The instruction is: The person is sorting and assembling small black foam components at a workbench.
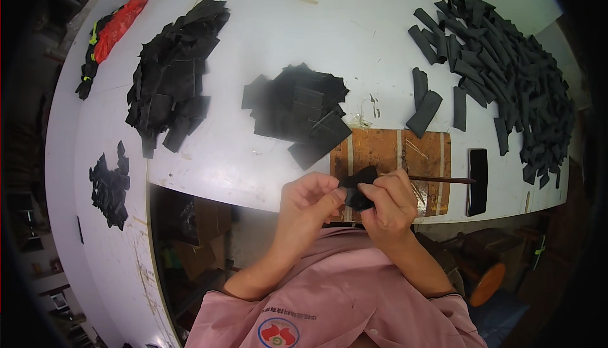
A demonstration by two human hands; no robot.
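Observation:
Over the front edge of the table, both my hands pinch one small black piece of sheet material (362,186), folded or curled between them. The thumb and fingers of my left hand (309,199) close on its left side. My right hand (391,205) grips its right side with bent fingers. A thin brown stick (443,179) juts out to the right from behind my right hand; whether I hold it or it lies on the board is unclear. Beneath the hands is a worn brown board (373,148) with pale stripes.
Flat black pieces lie in piles at the middle (297,104), left (168,75) and far left (109,186). A large heap of rolled black tubes (506,69) covers the right side. A dark phone (477,182) lies beside the board. A red plastic bag (121,26) sits at the back left.

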